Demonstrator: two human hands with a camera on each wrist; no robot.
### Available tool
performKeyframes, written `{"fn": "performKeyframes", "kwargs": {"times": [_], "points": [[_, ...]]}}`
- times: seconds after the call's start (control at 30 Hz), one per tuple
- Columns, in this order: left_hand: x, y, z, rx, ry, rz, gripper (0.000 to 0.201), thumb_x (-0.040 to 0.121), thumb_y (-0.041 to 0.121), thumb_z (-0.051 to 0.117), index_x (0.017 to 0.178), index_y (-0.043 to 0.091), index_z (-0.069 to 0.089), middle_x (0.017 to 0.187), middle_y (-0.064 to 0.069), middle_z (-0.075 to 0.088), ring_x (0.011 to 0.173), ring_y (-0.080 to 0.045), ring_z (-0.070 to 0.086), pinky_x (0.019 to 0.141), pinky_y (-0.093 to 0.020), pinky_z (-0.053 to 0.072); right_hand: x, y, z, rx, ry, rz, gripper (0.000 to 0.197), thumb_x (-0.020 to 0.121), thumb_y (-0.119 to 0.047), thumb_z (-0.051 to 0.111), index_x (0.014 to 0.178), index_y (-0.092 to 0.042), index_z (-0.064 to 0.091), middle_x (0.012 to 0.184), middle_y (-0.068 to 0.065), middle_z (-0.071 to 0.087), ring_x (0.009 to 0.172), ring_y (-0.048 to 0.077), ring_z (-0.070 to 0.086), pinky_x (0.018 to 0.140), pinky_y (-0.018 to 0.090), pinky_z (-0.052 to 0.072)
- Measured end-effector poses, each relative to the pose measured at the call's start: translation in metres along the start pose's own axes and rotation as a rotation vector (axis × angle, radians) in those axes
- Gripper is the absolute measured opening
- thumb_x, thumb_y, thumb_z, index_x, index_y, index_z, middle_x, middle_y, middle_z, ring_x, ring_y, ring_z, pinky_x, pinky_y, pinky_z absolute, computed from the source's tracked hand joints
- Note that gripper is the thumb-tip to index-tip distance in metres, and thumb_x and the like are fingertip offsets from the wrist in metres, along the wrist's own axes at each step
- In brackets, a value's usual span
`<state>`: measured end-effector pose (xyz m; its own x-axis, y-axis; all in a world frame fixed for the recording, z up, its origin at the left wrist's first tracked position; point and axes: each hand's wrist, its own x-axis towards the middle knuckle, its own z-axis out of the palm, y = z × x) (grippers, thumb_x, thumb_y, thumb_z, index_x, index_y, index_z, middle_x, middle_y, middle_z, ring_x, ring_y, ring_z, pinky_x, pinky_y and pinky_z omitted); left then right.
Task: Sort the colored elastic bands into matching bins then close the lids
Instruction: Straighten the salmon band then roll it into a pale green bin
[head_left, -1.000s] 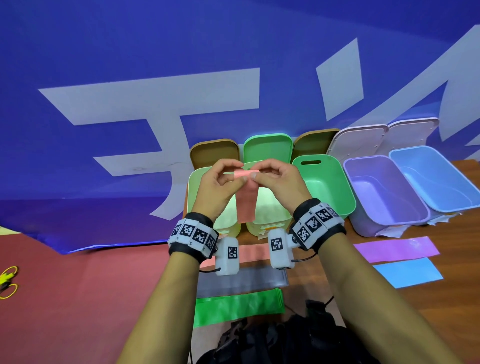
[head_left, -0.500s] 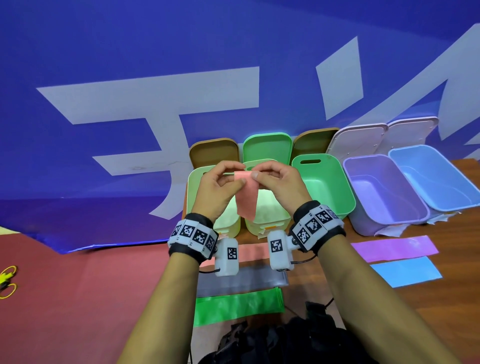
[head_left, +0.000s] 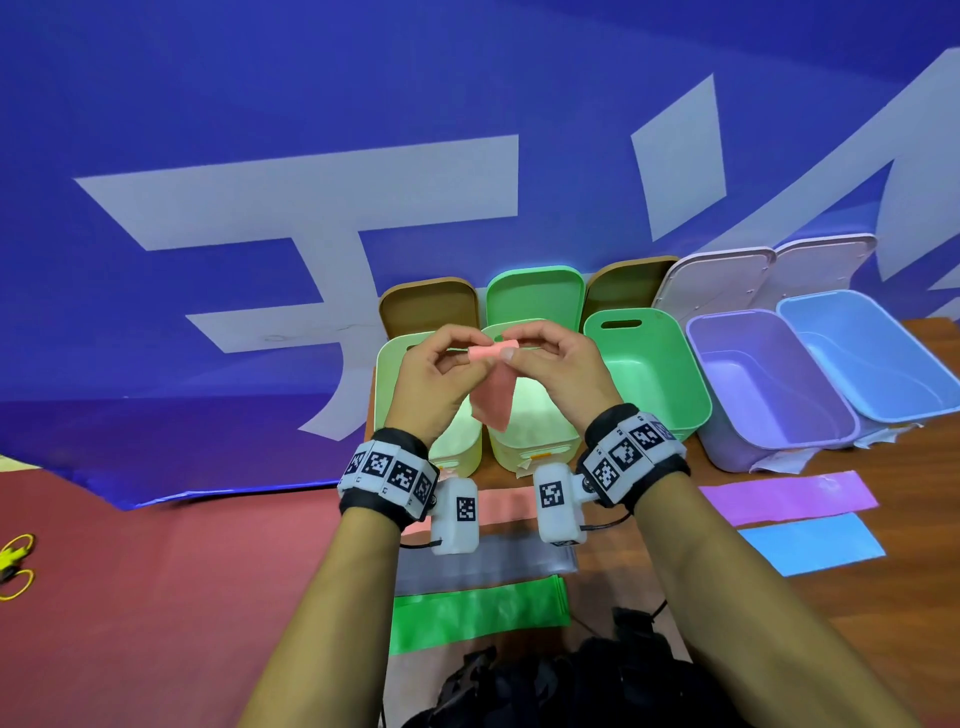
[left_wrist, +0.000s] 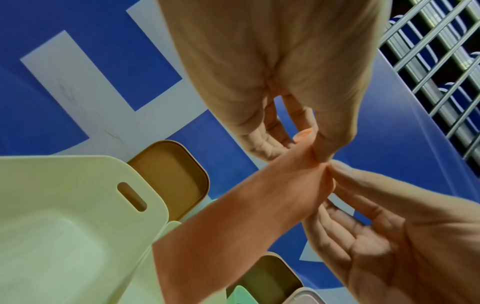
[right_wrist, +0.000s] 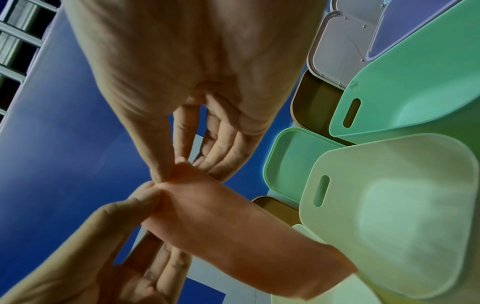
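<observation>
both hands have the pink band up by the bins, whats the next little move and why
Probably keep rolling it up. Both hands pinch the pink band's rolled top edge above the pale bins, and a loose tail hangs below. Rolling up the tail should make it compact enough to drop in.

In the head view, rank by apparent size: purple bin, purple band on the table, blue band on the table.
1. purple bin, clearly largest.
2. purple band and blue band look alike in size; the purple shows slightly longer, too close to rank.
</observation>
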<state>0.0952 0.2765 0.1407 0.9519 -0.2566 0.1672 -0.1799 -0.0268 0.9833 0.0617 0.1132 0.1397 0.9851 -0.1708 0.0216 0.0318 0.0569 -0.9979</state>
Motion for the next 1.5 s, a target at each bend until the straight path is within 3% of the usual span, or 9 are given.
{"fn": "performKeyframes", "kwargs": {"times": [0.07, 0.27, 0.4, 0.57, 0.77, 1.03, 1.23, 1.37, 1.5], "points": [[-0.0002, -0.0007, 0.0003, -0.011, 0.007, 0.003, 0.014, 0.086, -0.003, 0.069, 0.098, 0.004, 0.067, 0.093, 0.003, 0.07, 0.087, -0.012, 0.067, 0.081, -0.022, 0.051, -0.0004, -0.0016, -0.0009, -0.011, -0.009, -0.011, 0.024, 0.085, -0.001, 0.072, 0.108, -0.008, 0.07, 0.103, 0.007, 0.074, 0.094, 0.013, 0.07, 0.089, 0.023, 0.054], [-0.0016, 0.0013, -0.0016, -0.018, 0.0, -0.009, 0.024, 0.084, -0.011, 0.065, 0.104, 0.002, 0.065, 0.1, 0.003, 0.069, 0.089, -0.013, 0.068, 0.081, -0.023, 0.053, 0.0016, 0.0013, -0.0006, -0.006, 0.001, -0.004, 0.016, 0.087, 0.002, 0.067, 0.098, -0.008, 0.072, 0.092, 0.004, 0.073, 0.087, 0.014, 0.068, 0.089, 0.033, 0.056], [-0.002, 0.0013, -0.0021, 0.019, 0.004, 0.016, 0.017, 0.084, -0.011, 0.064, 0.098, -0.001, 0.067, 0.096, -0.002, 0.07, 0.09, -0.011, 0.066, 0.083, -0.022, 0.052, 0.0006, 0.0025, -0.0001, 0.006, -0.009, -0.001, 0.014, 0.088, -0.003, 0.07, 0.101, -0.007, 0.072, 0.098, 0.007, 0.074, 0.093, 0.019, 0.07, 0.092, 0.039, 0.057], [-0.0029, 0.0011, 0.0002, 0.003, 0.021, 0.015, 0.013, 0.088, -0.002, 0.067, 0.101, 0.001, 0.067, 0.094, 0.004, 0.07, 0.087, -0.009, 0.066, 0.081, -0.022, 0.052, -0.0017, -0.0023, -0.0007, -0.035, -0.011, -0.02, 0.02, 0.086, -0.001, 0.07, 0.104, -0.009, 0.072, 0.104, 0.006, 0.075, 0.093, 0.015, 0.071, 0.09, 0.025, 0.054], [-0.0035, 0.0015, -0.0012, 0.008, 0.002, -0.004, 0.023, 0.084, -0.01, 0.066, 0.104, 0.001, 0.065, 0.099, 0.003, 0.069, 0.089, -0.01, 0.067, 0.08, -0.021, 0.053, -0.0006, 0.0007, 0.003, 0.01, -0.003, -0.009, 0.012, 0.089, -0.002, 0.068, 0.1, -0.002, 0.072, 0.095, 0.01, 0.072, 0.089, 0.018, 0.068, 0.09, 0.041, 0.058], [-0.004, -0.0004, 0.0013, -0.005, 0.027, -0.013, 0.019, 0.087, 0.0, 0.07, 0.106, 0.001, 0.066, 0.097, 0.001, 0.071, 0.088, -0.01, 0.068, 0.08, -0.021, 0.052, -0.0014, -0.0033, 0.0015, -0.027, 0.009, -0.03, 0.017, 0.087, 0.0, 0.069, 0.1, -0.009, 0.072, 0.097, 0.008, 0.073, 0.085, 0.012, 0.068, 0.086, 0.027, 0.055], [-0.0028, -0.0015, -0.0004, 0.009, 0.006, -0.018, 0.025, 0.083, -0.009, 0.068, 0.105, 0.003, 0.067, 0.102, 0.0, 0.069, 0.09, -0.012, 0.066, 0.081, -0.023, 0.052, -0.0007, -0.0005, 0.0026, -0.015, 0.014, -0.016, 0.013, 0.088, -0.002, 0.069, 0.098, -0.01, 0.072, 0.093, 0.01, 0.071, 0.089, 0.018, 0.068, 0.091, 0.042, 0.057], [-0.0038, -0.0025, 0.0013, -0.004, 0.024, -0.013, 0.019, 0.085, -0.003, 0.069, 0.104, 0.0, 0.067, 0.098, -0.002, 0.07, 0.089, -0.01, 0.066, 0.082, -0.021, 0.051, -0.0045, -0.0021, 0.0008, -0.045, 0.01, -0.024, 0.019, 0.087, -0.004, 0.07, 0.105, -0.009, 0.072, 0.103, 0.008, 0.073, 0.09, 0.013, 0.069, 0.091, 0.031, 0.054], [-0.0047, -0.0021, 0.0017, -0.018, 0.018, -0.02, 0.025, 0.085, -0.004, 0.07, 0.109, -0.001, 0.065, 0.1, 0.0, 0.07, 0.09, -0.013, 0.068, 0.082, -0.022, 0.053, -0.0047, -0.0031, 0.0008, -0.046, 0.016, -0.017, 0.014, 0.086, -0.003, 0.071, 0.099, -0.008, 0.073, 0.094, 0.004, 0.073, 0.084, 0.011, 0.068, 0.086, 0.026, 0.054]]}}
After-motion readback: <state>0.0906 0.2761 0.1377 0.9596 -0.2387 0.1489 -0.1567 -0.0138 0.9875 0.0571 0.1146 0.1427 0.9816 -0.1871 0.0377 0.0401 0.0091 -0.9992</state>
